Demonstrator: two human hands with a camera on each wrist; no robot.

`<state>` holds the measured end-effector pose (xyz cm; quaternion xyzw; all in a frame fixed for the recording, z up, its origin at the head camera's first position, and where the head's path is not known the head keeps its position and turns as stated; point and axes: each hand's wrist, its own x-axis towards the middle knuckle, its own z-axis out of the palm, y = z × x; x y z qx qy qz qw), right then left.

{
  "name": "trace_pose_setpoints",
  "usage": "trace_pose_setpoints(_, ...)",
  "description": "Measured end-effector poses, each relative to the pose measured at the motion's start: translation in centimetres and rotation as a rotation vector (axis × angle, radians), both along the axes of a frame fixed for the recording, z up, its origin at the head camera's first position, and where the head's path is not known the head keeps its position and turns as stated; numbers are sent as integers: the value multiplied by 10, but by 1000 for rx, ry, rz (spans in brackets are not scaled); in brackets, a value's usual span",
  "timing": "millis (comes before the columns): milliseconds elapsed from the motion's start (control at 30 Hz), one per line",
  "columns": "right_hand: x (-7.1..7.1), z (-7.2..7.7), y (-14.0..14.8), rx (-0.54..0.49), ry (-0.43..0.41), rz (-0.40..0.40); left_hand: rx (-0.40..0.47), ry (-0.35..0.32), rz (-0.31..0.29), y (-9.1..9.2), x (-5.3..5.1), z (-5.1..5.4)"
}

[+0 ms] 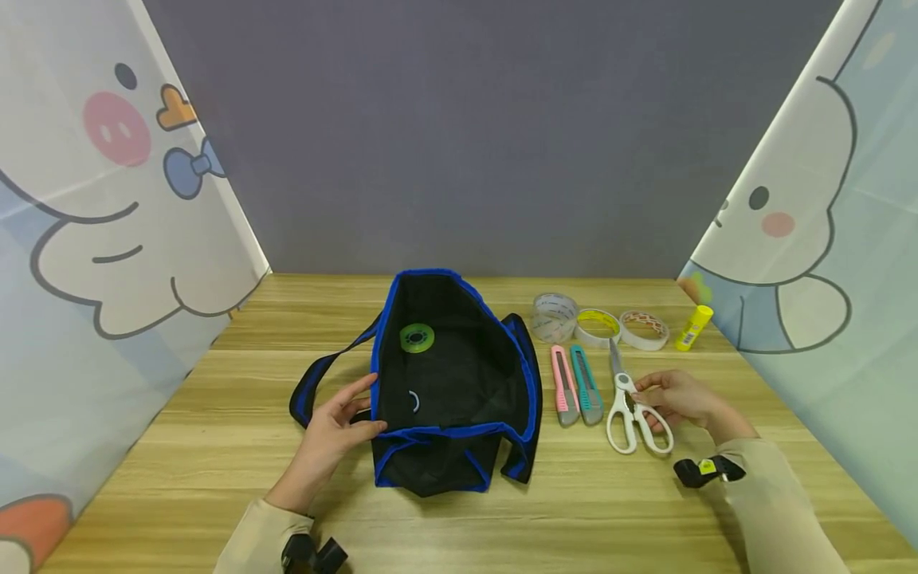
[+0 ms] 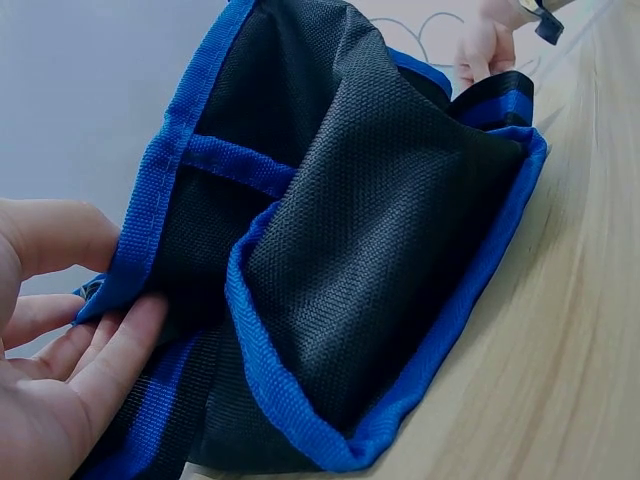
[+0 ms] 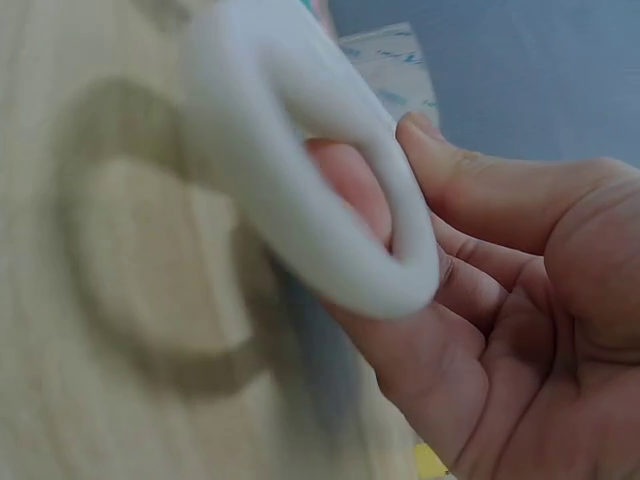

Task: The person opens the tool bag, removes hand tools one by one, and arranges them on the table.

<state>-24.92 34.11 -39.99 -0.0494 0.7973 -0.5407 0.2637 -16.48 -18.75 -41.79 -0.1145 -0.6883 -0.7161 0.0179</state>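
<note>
A black tool bag with blue edging (image 1: 459, 431) stands on the table with its top spread wide. At its near left corner my left hand (image 1: 331, 426) pinches the blue rim between thumb and fingers; the left wrist view shows this grip on the edging (image 2: 150, 230). Inside the bag are a green tape roll (image 1: 417, 338) and a small pale curved piece (image 1: 414, 401), mostly hidden. To the right, my right hand (image 1: 681, 400) holds white-handled scissors (image 1: 625, 386), blade pointing away. In the right wrist view the thumb presses a white handle loop (image 3: 300, 190), and a fingertip shows through it.
Left of the scissors lie a pink utility knife (image 1: 564, 387) and a teal one (image 1: 586, 386). Behind them are clear tape (image 1: 555, 317), a yellow-cored roll (image 1: 598, 327), another roll (image 1: 644, 330) and a yellow glue stick (image 1: 693, 328). A grey panel (image 1: 473, 143) closes the back.
</note>
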Motion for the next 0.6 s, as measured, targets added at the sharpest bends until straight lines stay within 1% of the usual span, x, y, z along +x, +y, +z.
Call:
trace_pose_setpoints(167, -2, -8, 1, -24, -51, 6, 8, 5, -8, 0, -1, 0)
trace_pose_setpoints(300, -3, -8, -1, -18, -58, 12, 4, 6, -6, 0, -1, 0)
trace_pose_setpoints(367, -3, -5, -3, 4, -55, 13, 2, 7, -5, -1, -1, 0)
trace_pose_setpoints(433, -4, -3, -5, 55, -33, 9, 2, 11, -4, -1, -1, 0)
trace_pose_setpoints(600, -3, 0, -7, 268, 71, -18, 8, 20, -9, -1, -1, -1)
